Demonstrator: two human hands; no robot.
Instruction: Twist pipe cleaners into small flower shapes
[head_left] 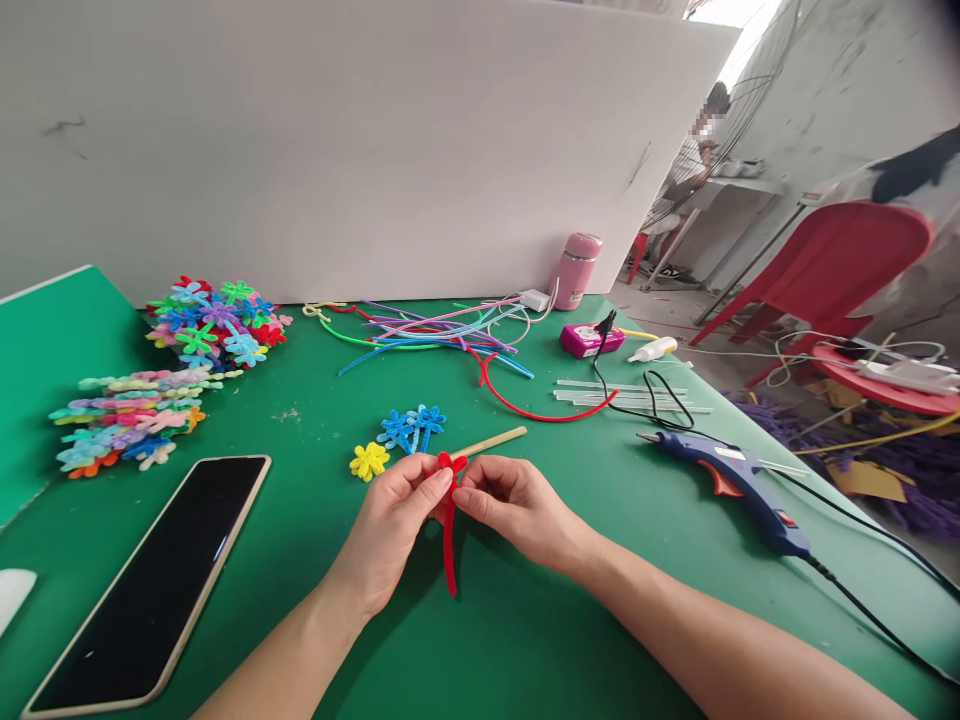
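Between my two hands is a red pipe cleaner, bent into loops at the top with a straight tail hanging down. My left hand pinches the looped part between thumb and fingers. The fingers of my right hand are closed against its right side, where the contact is partly hidden. Just beyond my fingers lies a thin wooden stick. Close to my left hand are a yellow pipe cleaner flower and blue pipe cleaner flowers.
Finished flowers are heaped at the back left, near a phone. Loose pipe cleaners lie at the back. On the right are glue sticks, a glue gun with its cord, a purple box and a pink bottle.
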